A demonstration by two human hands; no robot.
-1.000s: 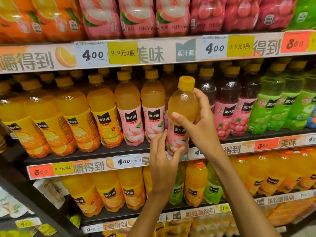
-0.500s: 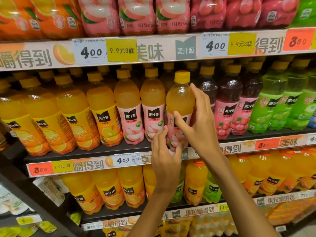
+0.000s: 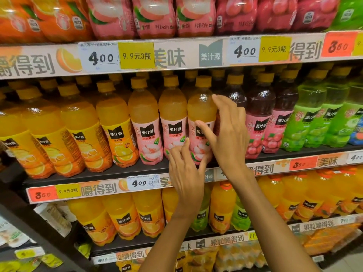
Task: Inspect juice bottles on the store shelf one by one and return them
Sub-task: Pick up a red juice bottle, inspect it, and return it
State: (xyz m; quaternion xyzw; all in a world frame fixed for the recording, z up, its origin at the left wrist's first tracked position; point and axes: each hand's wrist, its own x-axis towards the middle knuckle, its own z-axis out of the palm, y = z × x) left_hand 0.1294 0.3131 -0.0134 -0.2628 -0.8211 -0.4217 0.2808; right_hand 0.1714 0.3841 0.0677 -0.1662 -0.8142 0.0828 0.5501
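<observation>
head view: my left hand (image 3: 186,173) is nearest, fingers loosely spread, tips touching the foot of the peach juice bottle (image 3: 201,112). my right hand (image 3: 227,132) is open beside it, thumb on its pink label, fingers straight along its right side. the bottle stands upright on the middle shelf (image 3: 117,173), third of 3 peach ones, beside dark red bottles (image 3: 261,114).

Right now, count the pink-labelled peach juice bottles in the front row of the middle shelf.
3, side by side: the left bottle, the middle bottle, and the right bottle between the left hand and right hand. More may stand hidden behind.
</observation>
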